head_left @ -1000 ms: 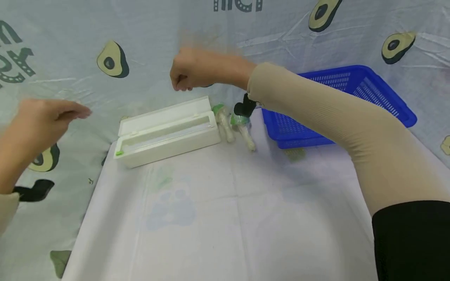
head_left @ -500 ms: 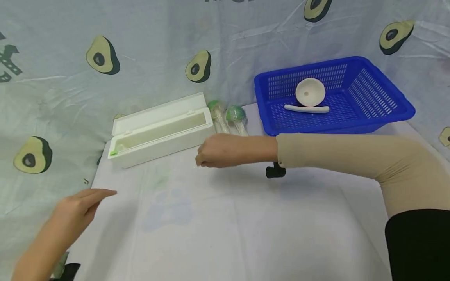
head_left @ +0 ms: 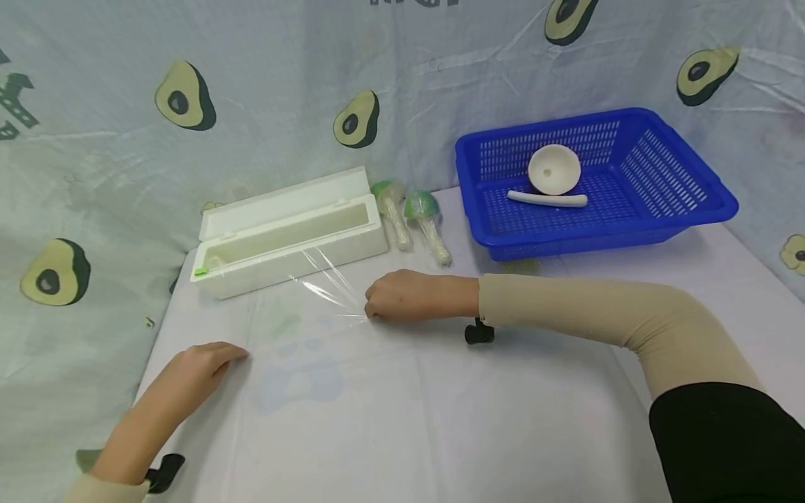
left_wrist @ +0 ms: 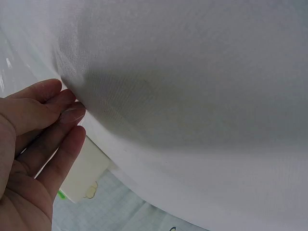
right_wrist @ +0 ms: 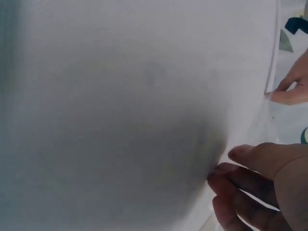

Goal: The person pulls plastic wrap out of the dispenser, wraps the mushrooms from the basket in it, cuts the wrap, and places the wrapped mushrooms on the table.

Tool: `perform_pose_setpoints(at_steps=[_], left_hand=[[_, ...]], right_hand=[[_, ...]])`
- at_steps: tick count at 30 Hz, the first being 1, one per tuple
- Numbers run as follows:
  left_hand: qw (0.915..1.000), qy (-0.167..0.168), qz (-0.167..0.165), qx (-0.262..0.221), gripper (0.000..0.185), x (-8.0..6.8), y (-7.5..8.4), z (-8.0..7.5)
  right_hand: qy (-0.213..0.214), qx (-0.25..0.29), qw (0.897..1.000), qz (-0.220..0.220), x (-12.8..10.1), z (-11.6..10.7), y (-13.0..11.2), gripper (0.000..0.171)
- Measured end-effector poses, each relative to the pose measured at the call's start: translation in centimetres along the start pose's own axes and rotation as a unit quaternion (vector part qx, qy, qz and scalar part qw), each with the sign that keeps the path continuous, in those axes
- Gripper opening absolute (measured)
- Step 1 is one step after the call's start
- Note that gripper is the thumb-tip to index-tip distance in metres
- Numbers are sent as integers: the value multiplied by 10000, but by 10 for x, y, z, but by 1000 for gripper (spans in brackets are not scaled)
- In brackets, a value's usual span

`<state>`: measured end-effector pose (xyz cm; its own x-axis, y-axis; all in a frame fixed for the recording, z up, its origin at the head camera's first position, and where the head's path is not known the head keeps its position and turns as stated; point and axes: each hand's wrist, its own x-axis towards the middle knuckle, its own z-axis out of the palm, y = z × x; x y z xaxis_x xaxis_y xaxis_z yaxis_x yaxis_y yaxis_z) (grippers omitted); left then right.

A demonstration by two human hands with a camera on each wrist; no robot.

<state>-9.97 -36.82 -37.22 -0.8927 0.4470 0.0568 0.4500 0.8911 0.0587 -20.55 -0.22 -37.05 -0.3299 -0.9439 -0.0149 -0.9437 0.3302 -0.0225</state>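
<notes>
A thin sheet of clear plastic wrap [head_left: 323,288] stretches low over the cloth in front of the dispenser, showing mainly as bright creases. Those creases run together at the fingertips of my right hand [head_left: 409,297], which pinches the wrap's corner. Lower left, my left hand [head_left: 207,367] is down close to the tabletop. In the left wrist view, the left fingers [left_wrist: 72,113] meet the thumb with film glinting on them. The right wrist view has the right thumb [right_wrist: 240,153] near its fingertips, with the left hand [right_wrist: 296,86] beyond.
A white wrap dispenser box [head_left: 295,258] stands at the back with its lid raised. Beside it lie two plastic-covered pieces with green heads, one a wrapped piece [head_left: 428,223] with a pale handle. A blue basket [head_left: 585,241] holds a white bowl [head_left: 554,170] and a white stick [head_left: 547,200].
Both hands have come down from high in front of the backdrop to near the tabletop, the left also moving right. Creases of the wrap now show between them.
</notes>
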Motion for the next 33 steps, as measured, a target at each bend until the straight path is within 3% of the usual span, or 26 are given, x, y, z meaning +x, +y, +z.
perform_pose_setpoints(at_steps=[6,8,11,13,16,19,24,27,33], left_hand=[[9992,-286,-178,-194,16,6,0,-6],[9995,-8,-123,-293,17,7,-3,-8],[9968,694,55,-404,22,13,-10,-8],[9948,889,123,-481,28,16,-17,-5],[9962,160,-202,-828,36,23,-24,0],[9900,-626,-602,-1108,42,26,-29,3],[9860,-689,-707,-1346,44,24,-33,7],[9893,-543,-514,-1252,44,22,-34,9],[9971,276,312,-638,41,19,-36,16]], right_hand=[[89,38,9998,-148,-2,2,2,24],[100,9,9998,-181,-3,3,1,26],[125,-276,9991,-284,-5,5,0,26],[82,-555,9979,-330,-8,6,-2,26],[39,-829,9958,-376,-11,8,-5,24],[-72,-757,9965,-352,-14,8,-7,22],[-448,-299,9983,-219,-23,-7,-7,21],[-416,-81,9989,-181,-34,-24,-2,26],[669,372,9969,188,-71,-77,30,24]])
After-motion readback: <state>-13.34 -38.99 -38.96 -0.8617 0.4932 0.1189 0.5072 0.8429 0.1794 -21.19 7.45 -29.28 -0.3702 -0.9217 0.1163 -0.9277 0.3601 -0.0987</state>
